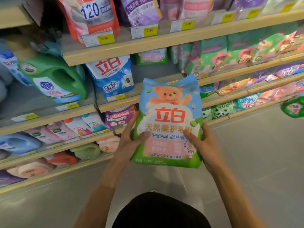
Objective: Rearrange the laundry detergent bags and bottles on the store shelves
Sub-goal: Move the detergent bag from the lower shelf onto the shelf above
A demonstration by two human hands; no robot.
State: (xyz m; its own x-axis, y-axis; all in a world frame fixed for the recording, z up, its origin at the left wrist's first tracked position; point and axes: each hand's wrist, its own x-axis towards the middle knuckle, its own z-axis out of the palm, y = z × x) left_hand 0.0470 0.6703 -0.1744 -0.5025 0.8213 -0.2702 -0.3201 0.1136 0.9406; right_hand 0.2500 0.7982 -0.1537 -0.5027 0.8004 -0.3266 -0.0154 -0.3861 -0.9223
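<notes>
- The person is holding a bear-printed detergent bag upright in front of the shelves, clear of every shelf edge, probably so the front can be read before a slot is chosen.
- The left hand is gripping the bag's lower left side, thumb lying across the front and the fingers curled behind; it is closed on the bag.
- The right hand is mirroring that on the lower right side, thumb pressing the front, also closed on the bag. Two low grips seem meant to keep a floppy, heavy pouch from folding.
- The bag is showing a pale blue top, a brown bear, red brand characters on white, a pink panel and a green base; its top edge is looking slightly crumpled.
- Behind it, a blue-and-white detergent bag is standing near the front edge of the middle shelf, with a gap to its right that looks a likely home.
- A green detergent bottle is sitting on the neighbouring shelf section to the left, appearing tilted in this wide view.
</notes>
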